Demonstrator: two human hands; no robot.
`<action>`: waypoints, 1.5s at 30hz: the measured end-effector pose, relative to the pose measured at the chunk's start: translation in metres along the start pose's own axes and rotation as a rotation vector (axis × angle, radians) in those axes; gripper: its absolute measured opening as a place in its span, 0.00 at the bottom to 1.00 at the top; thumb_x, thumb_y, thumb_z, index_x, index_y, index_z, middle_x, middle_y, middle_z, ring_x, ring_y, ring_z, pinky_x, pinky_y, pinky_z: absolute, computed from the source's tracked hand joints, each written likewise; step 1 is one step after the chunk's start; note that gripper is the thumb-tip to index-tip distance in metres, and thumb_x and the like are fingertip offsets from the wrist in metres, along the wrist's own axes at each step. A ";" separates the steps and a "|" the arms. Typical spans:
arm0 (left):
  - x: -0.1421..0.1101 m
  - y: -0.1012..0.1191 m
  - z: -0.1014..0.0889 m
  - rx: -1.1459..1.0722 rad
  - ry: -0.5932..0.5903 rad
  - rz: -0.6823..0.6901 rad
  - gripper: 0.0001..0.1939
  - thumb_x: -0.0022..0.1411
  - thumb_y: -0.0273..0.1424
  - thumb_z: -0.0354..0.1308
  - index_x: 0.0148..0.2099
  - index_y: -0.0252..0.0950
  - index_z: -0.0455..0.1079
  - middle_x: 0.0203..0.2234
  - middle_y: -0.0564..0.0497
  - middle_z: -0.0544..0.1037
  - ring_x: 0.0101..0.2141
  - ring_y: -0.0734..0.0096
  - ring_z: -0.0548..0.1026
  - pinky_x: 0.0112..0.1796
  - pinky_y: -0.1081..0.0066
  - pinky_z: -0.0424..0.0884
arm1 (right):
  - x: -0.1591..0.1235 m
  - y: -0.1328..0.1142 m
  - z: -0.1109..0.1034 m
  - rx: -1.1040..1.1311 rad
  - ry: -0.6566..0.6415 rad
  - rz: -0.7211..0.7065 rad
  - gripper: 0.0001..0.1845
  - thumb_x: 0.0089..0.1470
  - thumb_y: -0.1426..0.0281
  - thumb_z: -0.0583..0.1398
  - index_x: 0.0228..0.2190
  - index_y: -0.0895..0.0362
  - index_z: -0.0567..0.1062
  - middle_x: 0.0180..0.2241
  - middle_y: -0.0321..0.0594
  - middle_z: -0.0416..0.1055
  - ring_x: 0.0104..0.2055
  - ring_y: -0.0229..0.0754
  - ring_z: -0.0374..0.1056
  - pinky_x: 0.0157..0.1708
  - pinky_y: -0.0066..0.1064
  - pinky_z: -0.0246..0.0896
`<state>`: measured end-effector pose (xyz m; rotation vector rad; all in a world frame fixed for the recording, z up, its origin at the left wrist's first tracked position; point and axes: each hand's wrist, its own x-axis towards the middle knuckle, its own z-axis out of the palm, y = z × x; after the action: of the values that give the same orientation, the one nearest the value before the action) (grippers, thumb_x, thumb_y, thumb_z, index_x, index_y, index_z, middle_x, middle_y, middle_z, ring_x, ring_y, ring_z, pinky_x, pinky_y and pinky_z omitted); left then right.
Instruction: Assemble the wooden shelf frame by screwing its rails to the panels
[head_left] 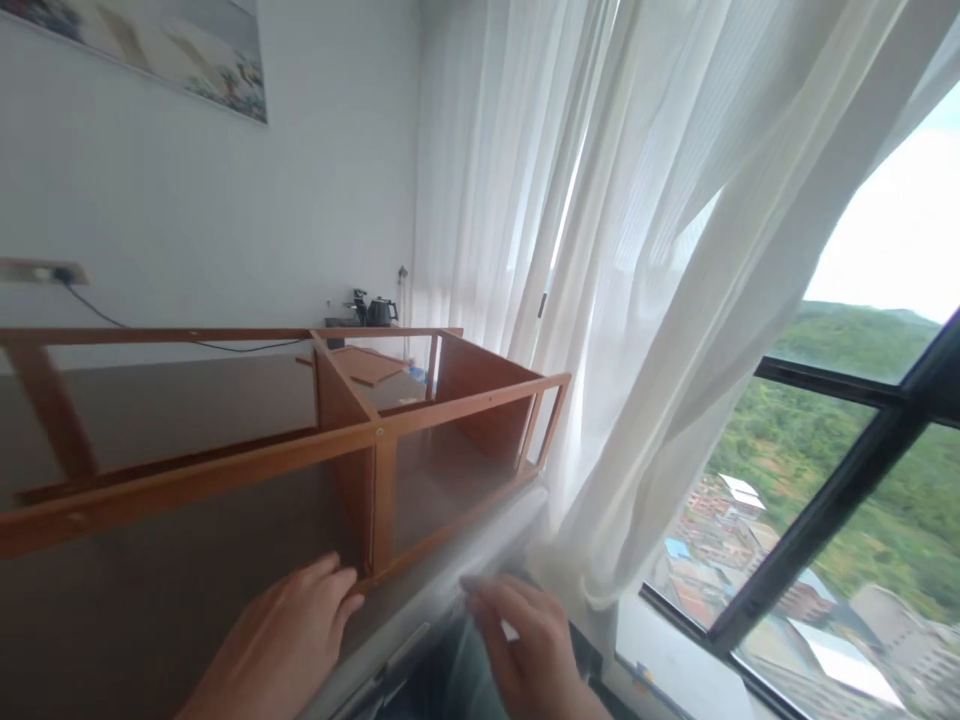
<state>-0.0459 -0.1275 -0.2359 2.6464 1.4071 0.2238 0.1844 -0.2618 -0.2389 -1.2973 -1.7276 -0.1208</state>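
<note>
A reddish-brown wooden frame (384, 500) with open bays and inner dividers lies across the view at left and centre. My left hand (289, 625) is close to the foot of its front post, fingers loosely bent and slightly apart; whether they touch the wood I cannot tell. Right of it, my right hand (529, 635) hovers over my lap, thumb and fingers drawn together in a pinch. Something pale shows beneath its palm, too blurred and hidden to name.
White curtains (630, 250) hang behind the frame's right end. At right is a window with a black bar (810, 510) above a white sill (675, 660). A dark kettle (381, 311) stands beyond the frame. A cord (94, 308) runs from a wall socket (34, 271).
</note>
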 end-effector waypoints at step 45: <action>0.040 0.000 -0.111 -1.088 0.509 0.380 0.28 0.73 0.44 0.50 0.23 0.36 0.66 0.16 0.54 0.69 0.19 0.76 0.67 0.22 0.74 0.62 | 0.197 -0.063 -0.035 -0.778 -0.144 -0.829 0.12 0.63 0.82 0.53 0.36 0.58 0.75 0.27 0.36 0.69 0.25 0.36 0.62 0.21 0.32 0.49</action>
<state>-0.0458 -0.0887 -0.1249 1.8930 0.5103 1.3262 0.1568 -0.1713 -0.0519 -0.9994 -2.3613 -1.3033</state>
